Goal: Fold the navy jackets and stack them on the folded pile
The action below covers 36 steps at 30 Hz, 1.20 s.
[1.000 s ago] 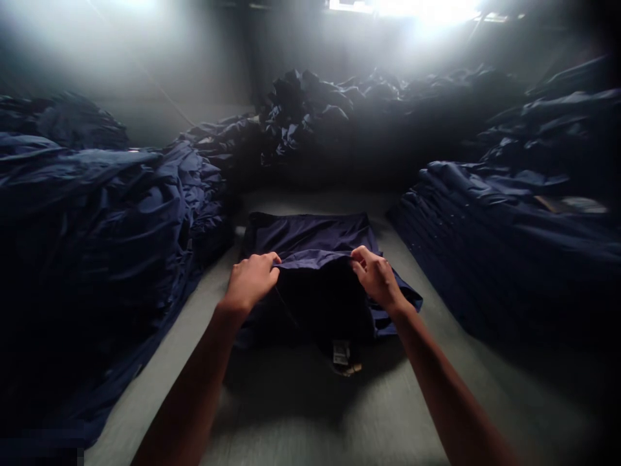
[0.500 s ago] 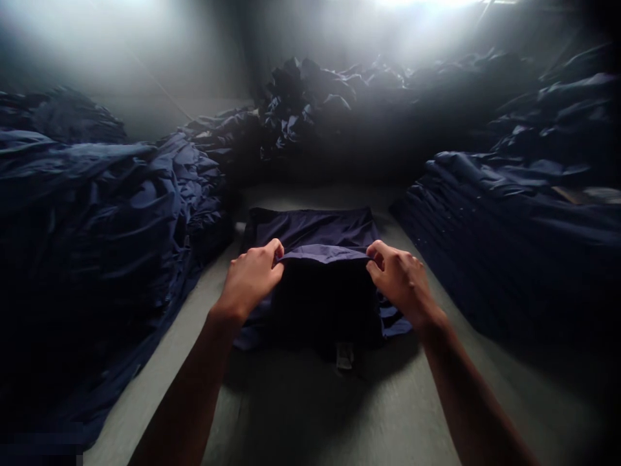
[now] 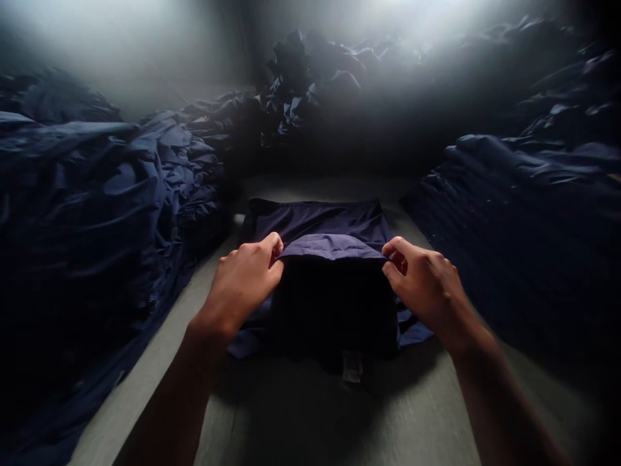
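A dark navy garment [image 3: 330, 220] lies spread on a pale surface in front of me; its exact kind does not show. My left hand [image 3: 245, 275] pinches the left end of a raised fold between thumb and fingers. At the fold's right end, my right hand [image 3: 424, 278] grips the cloth in the same way. The edge between them is held up, its near side in deep shadow. From the garment's near edge a small pale label [image 3: 352, 367] sticks out.
High stacks of dark blue cloth [image 3: 107, 188] rise at the left. Another stack [image 3: 514, 200] stands at the right. A crumpled heap of dark cloth [image 3: 291, 90] is at the back. The pale work surface [image 3: 291, 421] runs between them.
My hands have come nearer and farther apart, the right one moving rightward. The fold between them is raised higher and stretched wider. The view has tilted down slightly.
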Tool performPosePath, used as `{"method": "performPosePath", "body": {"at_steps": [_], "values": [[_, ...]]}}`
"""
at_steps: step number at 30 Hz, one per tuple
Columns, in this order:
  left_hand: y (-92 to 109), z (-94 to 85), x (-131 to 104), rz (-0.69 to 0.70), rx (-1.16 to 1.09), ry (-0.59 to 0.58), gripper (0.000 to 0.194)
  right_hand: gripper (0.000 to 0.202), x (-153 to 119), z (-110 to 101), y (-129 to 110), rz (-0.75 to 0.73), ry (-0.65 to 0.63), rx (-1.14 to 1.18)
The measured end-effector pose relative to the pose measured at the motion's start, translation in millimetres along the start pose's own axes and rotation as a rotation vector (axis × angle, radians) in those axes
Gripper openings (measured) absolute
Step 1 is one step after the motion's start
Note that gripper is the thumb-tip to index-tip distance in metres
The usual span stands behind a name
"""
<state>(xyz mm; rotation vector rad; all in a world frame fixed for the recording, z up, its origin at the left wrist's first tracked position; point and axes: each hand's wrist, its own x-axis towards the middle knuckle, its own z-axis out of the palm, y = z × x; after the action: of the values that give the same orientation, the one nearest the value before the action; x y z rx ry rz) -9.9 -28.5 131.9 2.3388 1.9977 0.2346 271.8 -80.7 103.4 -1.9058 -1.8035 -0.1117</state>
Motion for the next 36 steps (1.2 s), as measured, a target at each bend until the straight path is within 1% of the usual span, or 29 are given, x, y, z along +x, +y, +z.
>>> {"method": "performPosePath", "body": {"at_steps": [5, 7, 9, 13, 15, 19, 22, 24, 27, 29, 30, 31, 33, 36], "values": [[0, 3.3, 3, 0.006, 0.056, -0.089, 0.016, 0.012, 1, 3, 1, -0.002, -0.021, -0.049], [-1, 6.5, 4, 0.009, 0.099, -0.120, 0.018, 0.013, 2, 5, 0, -0.010, -0.039, -0.072], [-3, 11.4, 5, 0.041, 0.131, -0.159, 0.021, 0.014, 3, 9, -2, -0.011, -0.064, -0.093], [-5, 23.0, 4, 0.153, 0.159, -0.323, 0.046, 0.016, 2, 20, -8, 0.021, -0.136, -0.142], [-4, 27.4, 2, 0.157, 0.208, -0.379, 0.053, 0.024, -3, 26, -11, 0.039, -0.180, -0.163], [2, 33.6, -8, 0.165, 0.224, -0.412, 0.054, 0.052, -28, 36, -13, 0.065, -0.277, -0.218], [4, 36.3, -17, 0.173, 0.207, -0.400, 0.053, 0.056, -49, 40, -7, 0.092, -0.311, -0.245], [2, 36.6, -23, 0.178, 0.232, -0.355, 0.054, 0.054, -58, 39, 3, 0.111, -0.279, -0.266], [-7, 36.9, -32, 0.214, 0.296, -0.204, 0.048, 0.051, -66, 36, 23, 0.089, -0.140, -0.279], [-18, 39.9, -38, 0.300, 0.327, -0.083, 0.040, 0.053, -70, 36, 38, 0.032, -0.059, -0.260], [-24, 42.8, -40, 0.357, 0.337, -0.041, 0.036, 0.054, -73, 36, 45, -0.001, -0.043, -0.247], [-31, 46.6, -43, 0.415, 0.343, -0.016, 0.034, 0.054, -75, 38, 52, -0.034, -0.045, -0.234], [-44, 55.4, -47, 0.506, 0.330, -0.015, 0.034, 0.053, -81, 43, 63, -0.109, -0.092, -0.217], [-59, 65.9, -50, 0.567, 0.243, -0.073, 0.034, 0.041, -88, 49, 74, -0.238, -0.235, -0.206]]}}
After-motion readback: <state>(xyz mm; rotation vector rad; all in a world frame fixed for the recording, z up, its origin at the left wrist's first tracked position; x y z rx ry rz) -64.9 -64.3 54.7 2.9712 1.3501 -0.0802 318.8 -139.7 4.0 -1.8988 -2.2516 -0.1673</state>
